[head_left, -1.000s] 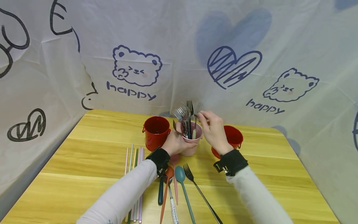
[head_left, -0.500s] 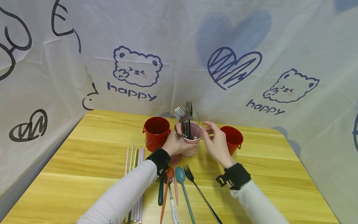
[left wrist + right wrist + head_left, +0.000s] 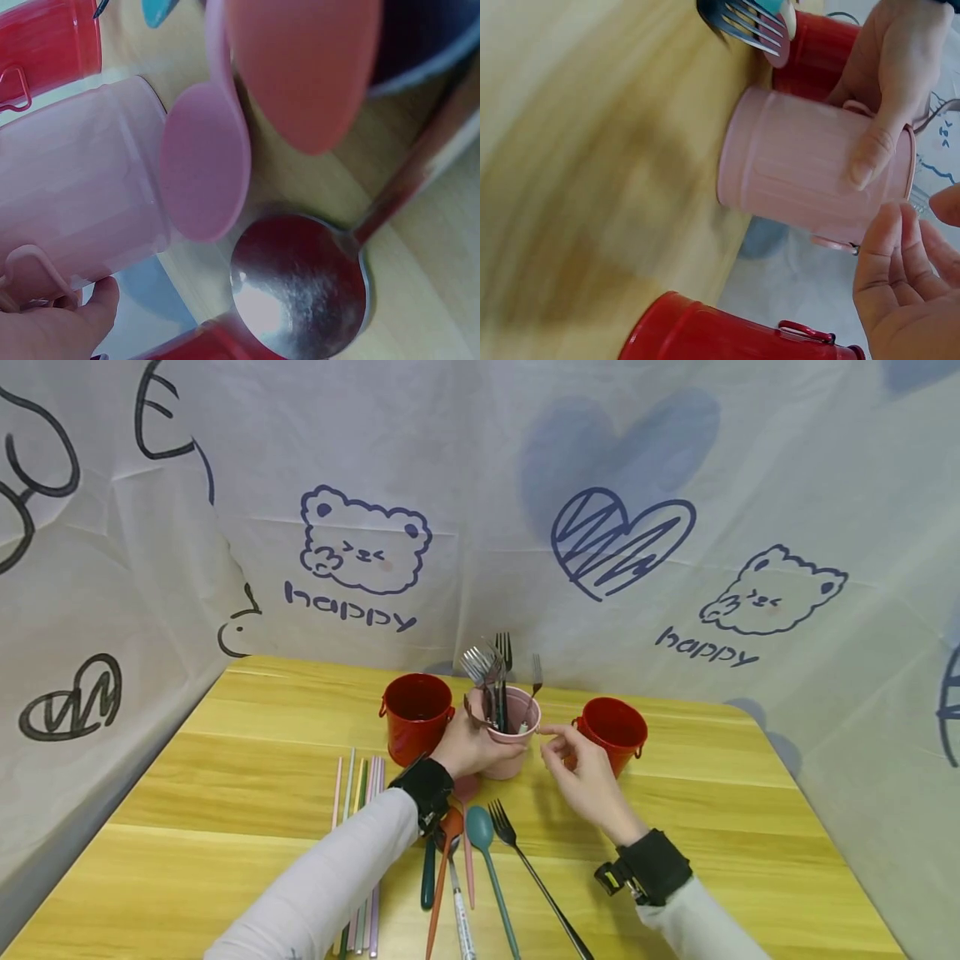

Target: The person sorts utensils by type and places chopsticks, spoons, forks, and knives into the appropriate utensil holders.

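Observation:
My left hand (image 3: 467,745) grips the small pink bucket (image 3: 505,767) from its left side, thumb across its wall in the right wrist view. Several forks (image 3: 483,667) stand tines up in the bucket, bunched at its left. A small fork (image 3: 536,675) with a pale handle end leans alone against the right rim. My right hand (image 3: 588,783) holds nothing; its fingers are loosely bent, fingertips close beside the bucket's right rim. In the left wrist view, a pink spoon (image 3: 204,161) and a shiny metal ladle-like spoon (image 3: 300,289) lie near the bucket's base.
Red buckets stand on both sides, one at left (image 3: 418,731) and one at right (image 3: 617,735). In front lie an orange spoon (image 3: 452,822), a teal spoon (image 3: 480,828) and a black fork (image 3: 528,864). Thin coloured sticks (image 3: 375,777) lie beside my left forearm.
My right hand has let go of the small fork, which now leans on the bucket's right rim, and has drawn back down and to the right. My left hand keeps its grip.

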A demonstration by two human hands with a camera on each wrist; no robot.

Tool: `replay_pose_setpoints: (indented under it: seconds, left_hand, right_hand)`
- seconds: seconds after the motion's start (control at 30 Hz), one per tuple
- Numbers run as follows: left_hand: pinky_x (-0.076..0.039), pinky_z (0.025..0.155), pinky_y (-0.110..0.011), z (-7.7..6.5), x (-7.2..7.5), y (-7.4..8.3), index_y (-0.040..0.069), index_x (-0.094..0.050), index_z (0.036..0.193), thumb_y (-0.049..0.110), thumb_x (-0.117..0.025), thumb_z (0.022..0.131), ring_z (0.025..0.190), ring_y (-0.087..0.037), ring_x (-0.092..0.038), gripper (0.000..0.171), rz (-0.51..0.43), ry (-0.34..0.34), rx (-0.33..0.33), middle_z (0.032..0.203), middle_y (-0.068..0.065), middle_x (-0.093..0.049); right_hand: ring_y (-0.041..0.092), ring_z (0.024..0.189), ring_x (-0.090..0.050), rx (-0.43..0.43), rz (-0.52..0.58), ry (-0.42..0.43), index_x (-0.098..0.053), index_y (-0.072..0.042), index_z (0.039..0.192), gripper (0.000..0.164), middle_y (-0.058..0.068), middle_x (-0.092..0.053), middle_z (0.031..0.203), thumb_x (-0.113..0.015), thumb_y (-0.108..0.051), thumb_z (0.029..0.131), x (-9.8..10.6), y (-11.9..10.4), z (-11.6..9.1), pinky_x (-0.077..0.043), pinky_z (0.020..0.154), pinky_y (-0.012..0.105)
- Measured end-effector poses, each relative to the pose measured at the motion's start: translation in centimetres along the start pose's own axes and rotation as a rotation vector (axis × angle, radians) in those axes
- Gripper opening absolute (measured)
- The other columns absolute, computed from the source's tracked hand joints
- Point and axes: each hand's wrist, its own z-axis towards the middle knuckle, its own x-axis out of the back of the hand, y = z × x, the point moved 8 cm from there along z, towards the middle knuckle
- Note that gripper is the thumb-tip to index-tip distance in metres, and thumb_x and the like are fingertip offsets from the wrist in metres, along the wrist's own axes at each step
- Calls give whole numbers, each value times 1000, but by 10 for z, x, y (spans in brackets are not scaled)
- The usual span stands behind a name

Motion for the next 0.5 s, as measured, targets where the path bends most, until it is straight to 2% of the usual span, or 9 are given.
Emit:
replay_pose_setpoints:
  seconds: [0.23, 0.5]
  left_hand:
    - [-50, 110, -45, -1, -1, -2, 5, -46, 141, 18, -90, 74, 123, -30, -62, 81, -3, -3, 4, 134, -16, -61]
    - [-52, 107, -44, 1, -1, -1, 6, -48, 140, 18, -90, 74, 120, -29, -64, 79, -1, 9, -15, 131, -15, -63]
  right_hand:
    - [10, 77, -61, -8, 3, -108, -66, -6, 120, 25, 5, -70, 89, -66, -8, 96, -9, 2, -19, -54, 68, 21]
    - [11, 74, -63, 24, -59, -138, -67, -7, 111, 18, 3, -69, 86, -67, -4, 93, -5, 3, -32, -55, 65, 20]
